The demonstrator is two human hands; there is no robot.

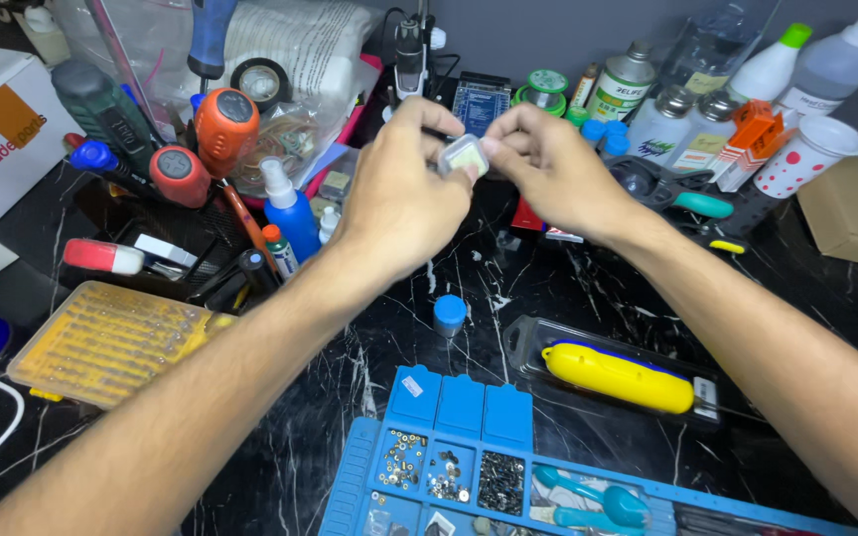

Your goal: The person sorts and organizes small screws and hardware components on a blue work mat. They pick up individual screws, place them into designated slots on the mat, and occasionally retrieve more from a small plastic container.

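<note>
Both forearms and hands bare, no sleeves.

We see both bare forearms reaching up and inward from the lower corners, so that the two hands meet near the upper middle of the view. The left hand shows us its back, knuckles raised, wrist slightly bent, its fingers curled forward and pinched together at the tips. The right hand comes in from the opposite side (its wrist bent a little more sharply), thumb and forefinger closed toward those of the left. The fingertips of the two hands are nearly touching. Neither palm is visible to us.
</note>
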